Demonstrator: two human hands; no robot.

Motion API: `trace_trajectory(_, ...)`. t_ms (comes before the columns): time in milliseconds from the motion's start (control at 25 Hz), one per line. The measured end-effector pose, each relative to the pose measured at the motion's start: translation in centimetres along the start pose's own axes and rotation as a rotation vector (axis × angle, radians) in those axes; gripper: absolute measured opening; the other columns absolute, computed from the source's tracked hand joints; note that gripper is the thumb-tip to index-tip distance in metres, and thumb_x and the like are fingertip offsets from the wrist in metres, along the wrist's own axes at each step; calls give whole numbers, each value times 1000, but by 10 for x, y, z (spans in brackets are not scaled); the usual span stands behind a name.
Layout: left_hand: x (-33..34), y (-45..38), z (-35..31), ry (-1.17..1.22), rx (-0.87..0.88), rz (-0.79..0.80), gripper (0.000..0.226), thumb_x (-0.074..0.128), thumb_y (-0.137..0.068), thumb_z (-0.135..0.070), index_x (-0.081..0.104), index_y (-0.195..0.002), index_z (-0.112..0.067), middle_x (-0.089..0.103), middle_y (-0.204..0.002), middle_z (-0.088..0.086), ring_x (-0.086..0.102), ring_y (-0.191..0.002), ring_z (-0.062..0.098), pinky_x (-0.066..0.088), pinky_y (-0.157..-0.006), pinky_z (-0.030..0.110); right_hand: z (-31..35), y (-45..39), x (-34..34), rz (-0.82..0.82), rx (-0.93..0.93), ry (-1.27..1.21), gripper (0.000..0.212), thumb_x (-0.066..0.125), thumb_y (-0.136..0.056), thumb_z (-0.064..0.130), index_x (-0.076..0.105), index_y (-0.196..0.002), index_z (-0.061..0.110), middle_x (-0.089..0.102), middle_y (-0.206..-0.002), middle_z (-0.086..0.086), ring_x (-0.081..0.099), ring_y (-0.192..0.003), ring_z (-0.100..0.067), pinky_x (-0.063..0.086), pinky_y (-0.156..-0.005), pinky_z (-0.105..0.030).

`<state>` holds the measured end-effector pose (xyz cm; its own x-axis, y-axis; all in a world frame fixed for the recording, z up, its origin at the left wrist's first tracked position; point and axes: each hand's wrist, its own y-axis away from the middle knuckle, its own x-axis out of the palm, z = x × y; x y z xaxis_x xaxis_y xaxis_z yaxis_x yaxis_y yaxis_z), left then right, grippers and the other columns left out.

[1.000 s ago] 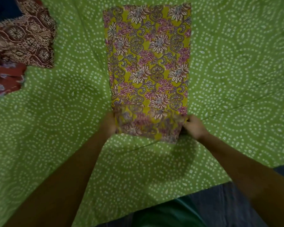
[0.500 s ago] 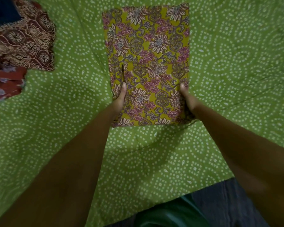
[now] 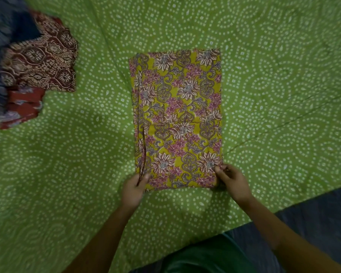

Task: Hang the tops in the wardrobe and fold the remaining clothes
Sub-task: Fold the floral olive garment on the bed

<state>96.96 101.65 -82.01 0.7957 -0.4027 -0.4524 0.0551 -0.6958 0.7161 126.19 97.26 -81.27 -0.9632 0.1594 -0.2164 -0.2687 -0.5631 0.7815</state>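
A yellow garment with pink and white flowers (image 3: pixel 177 119) lies folded into a tall rectangle on the green dotted bedsheet (image 3: pixel 274 85). My left hand (image 3: pixel 133 189) grips its near left corner, thumb on top of the fabric. At the near right corner my right hand (image 3: pixel 231 181) pinches the edge between curled fingers and thumb. Several layers show along the garment's left side.
A pile of clothes sits at the far left: a maroon patterned piece (image 3: pixel 41 64), a red one (image 3: pixel 23 107) below it and dark blue fabric (image 3: pixel 2 36) behind. The bed's near edge runs diagonally at bottom right, with dark floor (image 3: pixel 313 223) beyond it.
The near end of the garment was folded up over the rest. Both hands then came back from the fold's sides to the near corners, where they now hold the new bottom edge.
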Motion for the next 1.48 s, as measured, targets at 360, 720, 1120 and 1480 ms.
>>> trace_trajectory(360,-48,-65,-55,-1242,1157,-4,87,47,-72,-8,18,-153,-17,9,-161,7,11,-147,28,16,-116,52,38,-81,-40,-22,-1062,1543,78,45,-81,26,15,-153,25,12,-160,-4,13,-147,-25,7,-118,-47)
trace_trajectory(720,-61,-153,-90,-1121,1284,300,64,40,-79,-36,49,-137,-12,46,-144,9,39,-135,31,32,-107,39,93,-147,-28,488,-915,1160,66,59,-77,5,49,-139,28,41,-147,9,37,-136,-12,36,-109,-33)
trace_trajectory(1120,-54,-190,-169,278,-177,319,41,29,-103,-40,62,-93,-18,68,-80,-3,63,-76,11,48,-66,21,196,-173,-11,382,125,90,14,51,-93,0,58,-90,12,66,-68,-2,64,-49,-9,56,-51,-26)
trace_trajectory(1480,-56,-146,-125,289,249,52,22,49,-86,-21,59,-106,-22,62,-98,-1,58,-87,12,48,-72,23,149,-155,-26,369,-174,76,18,60,-87,3,65,-104,7,73,-78,12,68,-72,-1,52,-66,-18)
